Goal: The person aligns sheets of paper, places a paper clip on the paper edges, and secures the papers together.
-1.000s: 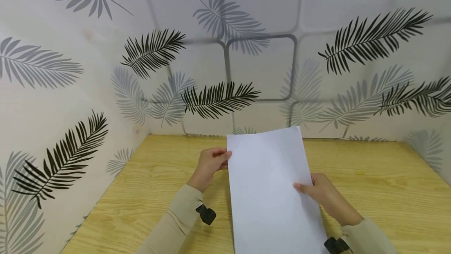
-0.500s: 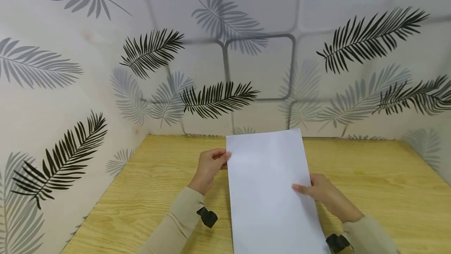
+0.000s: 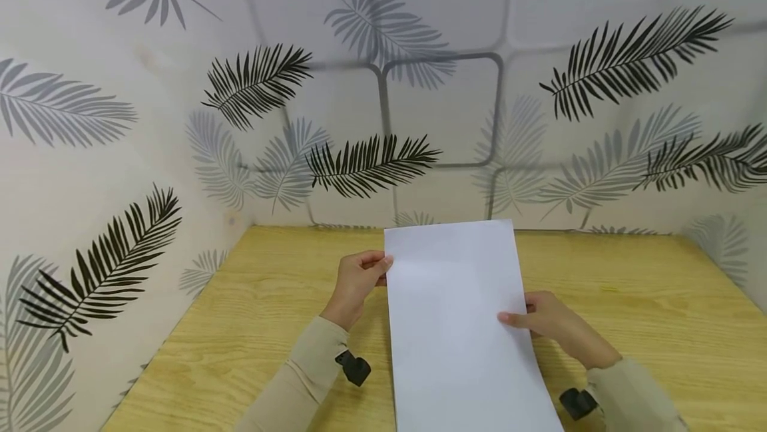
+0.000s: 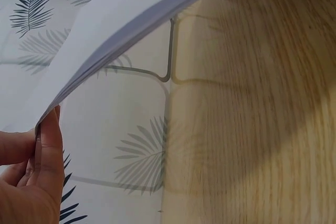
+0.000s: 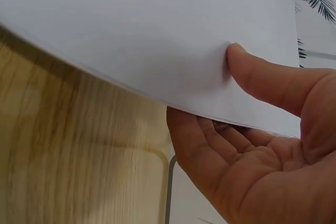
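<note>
A stack of white paper [image 3: 455,325] is held up off the table between both hands, its near end running out of the head view. My left hand [image 3: 358,285] pinches its left edge near the far corner, thumb on top and fingers beneath. In the left wrist view the layered edge of the paper [image 4: 121,35] shows several sheets. My right hand [image 3: 554,325] grips the right edge lower down. The right wrist view shows the thumb [image 5: 262,74] pressing on the top sheet, with the fingers [image 5: 210,140] curled under the bowed edge.
The wooden table [image 3: 647,299] spreads out on both sides of the paper. Behind it and to the left stand walls covered in leaf-patterned cloth [image 3: 443,112]. A small black camera [image 3: 355,369] is worn on the left wrist, another black camera [image 3: 578,404] on the right.
The far right corner of the paper has dropped slightly and its far edge lies flatter. Both hands keep their hold in nearly the same places.
</note>
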Available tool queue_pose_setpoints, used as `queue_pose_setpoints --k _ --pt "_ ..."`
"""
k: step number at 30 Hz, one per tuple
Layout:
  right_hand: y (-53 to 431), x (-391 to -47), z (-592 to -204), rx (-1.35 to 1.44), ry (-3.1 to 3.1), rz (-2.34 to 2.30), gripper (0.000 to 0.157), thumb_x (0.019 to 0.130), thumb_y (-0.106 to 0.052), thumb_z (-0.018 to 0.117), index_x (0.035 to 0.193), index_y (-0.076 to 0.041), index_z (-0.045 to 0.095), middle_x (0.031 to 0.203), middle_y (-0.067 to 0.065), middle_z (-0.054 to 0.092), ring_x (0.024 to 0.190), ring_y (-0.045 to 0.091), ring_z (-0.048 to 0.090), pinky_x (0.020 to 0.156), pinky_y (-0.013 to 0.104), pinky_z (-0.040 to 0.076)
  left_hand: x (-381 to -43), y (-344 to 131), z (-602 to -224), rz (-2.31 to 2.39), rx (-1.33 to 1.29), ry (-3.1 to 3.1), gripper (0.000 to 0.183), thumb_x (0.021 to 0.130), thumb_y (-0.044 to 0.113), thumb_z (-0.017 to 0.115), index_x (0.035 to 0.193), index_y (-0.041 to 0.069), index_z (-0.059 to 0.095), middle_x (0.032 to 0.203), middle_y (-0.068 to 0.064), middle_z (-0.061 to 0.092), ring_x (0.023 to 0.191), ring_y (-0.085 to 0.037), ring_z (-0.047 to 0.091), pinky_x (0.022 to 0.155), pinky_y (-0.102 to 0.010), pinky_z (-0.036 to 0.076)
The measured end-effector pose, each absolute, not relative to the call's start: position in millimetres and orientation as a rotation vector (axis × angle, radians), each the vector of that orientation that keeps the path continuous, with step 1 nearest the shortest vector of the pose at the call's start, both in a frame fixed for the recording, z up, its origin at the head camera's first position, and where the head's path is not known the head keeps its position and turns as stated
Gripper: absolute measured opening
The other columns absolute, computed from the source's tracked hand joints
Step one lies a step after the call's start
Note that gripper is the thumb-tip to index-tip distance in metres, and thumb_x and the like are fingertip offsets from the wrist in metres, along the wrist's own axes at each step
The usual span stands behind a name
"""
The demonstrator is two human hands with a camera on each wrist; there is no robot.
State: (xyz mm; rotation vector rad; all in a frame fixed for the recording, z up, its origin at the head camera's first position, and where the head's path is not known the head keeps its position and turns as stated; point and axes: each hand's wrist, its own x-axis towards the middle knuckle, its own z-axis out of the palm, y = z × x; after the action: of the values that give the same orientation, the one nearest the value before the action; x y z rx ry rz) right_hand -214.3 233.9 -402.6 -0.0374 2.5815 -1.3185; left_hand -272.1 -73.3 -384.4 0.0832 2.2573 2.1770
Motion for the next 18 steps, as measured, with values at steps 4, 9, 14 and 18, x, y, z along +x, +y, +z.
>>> queue_pose_setpoints --k 4,9,14,18 --pt "238 -216 -401 -0.067 2.543 -1.359 0.059 0.089 -0.025 0.071 0.119 0.021 0.05 0.103 0.024 0.066 0.092 0.027 0.064 0.077 0.042 0.054 -273 -74 -385 2.182 0.091 2.263 0.027 0.092 0.008 0.066 0.113 -0.008 0.065 0.09 -0.009 0.065 0.068 -0.011 0.06 0.079 -0.042 0.055" --pt "246 -217 -401 -0.064 2.512 -1.398 0.041 0.09 -0.016 0.07 0.108 0.017 0.054 0.09 0.011 0.065 0.079 0.018 0.062 0.073 0.038 0.056 -273 -74 -386 2.185 0.094 2.265 0.028 0.092 0.009 0.066 0.113 -0.009 0.065 0.09 -0.01 0.065 0.067 -0.011 0.059 0.078 -0.041 0.055" --pt "255 -219 -399 -0.115 2.5 -1.37 0.03 0.091 -0.013 0.068 0.099 0.013 0.056 0.084 0.006 0.064 0.074 0.018 0.064 0.071 0.037 0.056 -272 -74 -387 2.19 0.088 2.261 0.028 0.092 0.009 0.066 0.113 -0.009 0.065 0.089 -0.009 0.065 0.068 -0.011 0.059 0.078 -0.041 0.055" --pt "263 -218 -397 -0.202 2.488 -1.357 0.026 0.092 -0.012 0.065 0.099 0.012 0.059 0.082 0.005 0.066 0.076 0.019 0.065 0.071 0.037 0.056 -273 -75 -389 2.194 0.081 2.257 0.028 0.092 0.009 0.066 0.114 -0.009 0.065 0.089 -0.008 0.065 0.068 -0.011 0.059 0.076 -0.038 0.055"
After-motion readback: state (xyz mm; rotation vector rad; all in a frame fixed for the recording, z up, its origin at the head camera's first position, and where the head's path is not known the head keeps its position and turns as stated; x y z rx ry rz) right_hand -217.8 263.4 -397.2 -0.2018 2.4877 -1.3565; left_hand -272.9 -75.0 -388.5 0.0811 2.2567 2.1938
